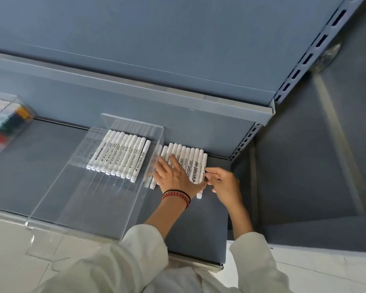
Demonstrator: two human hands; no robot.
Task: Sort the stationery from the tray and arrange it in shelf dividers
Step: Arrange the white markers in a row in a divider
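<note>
Two rows of white markers lie side by side on the grey shelf [199,218]. The left row [118,157] sits between clear acrylic dividers [106,187]. The right row [188,161] lies to the right of the divider, near the shelf's right end. My left hand [175,176] rests flat on the right row with its fingers spread. My right hand [224,182] is at that row's right edge, its fingertips pinching the outermost marker [202,176].
A clear box of coloured stationery [6,121] stands at the far left of the shelf. An upper shelf edge [156,89] overhangs the back. A slotted upright [243,142] and a grey side panel close the right end. Pale floor tiles lie below.
</note>
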